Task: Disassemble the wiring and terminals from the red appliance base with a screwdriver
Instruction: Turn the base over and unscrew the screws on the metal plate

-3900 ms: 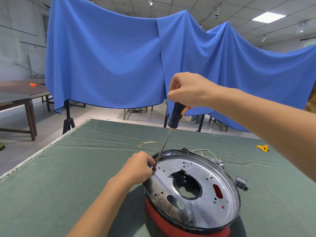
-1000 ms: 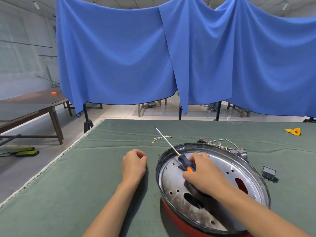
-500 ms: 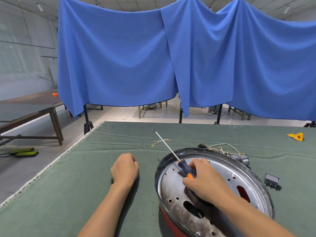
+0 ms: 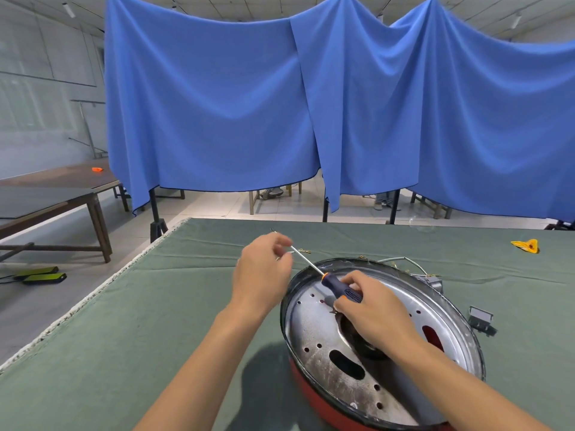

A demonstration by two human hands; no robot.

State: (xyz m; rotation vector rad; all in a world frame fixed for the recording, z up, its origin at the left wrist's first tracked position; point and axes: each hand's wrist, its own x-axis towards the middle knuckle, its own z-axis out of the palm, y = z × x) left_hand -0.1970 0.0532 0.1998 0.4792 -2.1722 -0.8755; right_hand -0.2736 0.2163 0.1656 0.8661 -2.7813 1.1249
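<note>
The right hand (image 4: pixel 370 309) grips the screwdriver (image 4: pixel 340 290) handle over the red appliance base (image 4: pixel 323 402) on the bench. The shaft runs up-left from those fingers toward the left hand (image 4: pixel 263 272), whose loosely curled fingers hold nothing visible; the wiring (image 4: pixel 404 262) lies beyond the far rim.

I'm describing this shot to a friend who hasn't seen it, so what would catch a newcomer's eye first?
First, the big blue cloth hung across the whole background. Next, low and right on the green table, the red appliance base with its shiny holed metal plate. Over it, the right hand grips the screwdriver by its handle, while the left hand is at the shaft near the tip.
</note>
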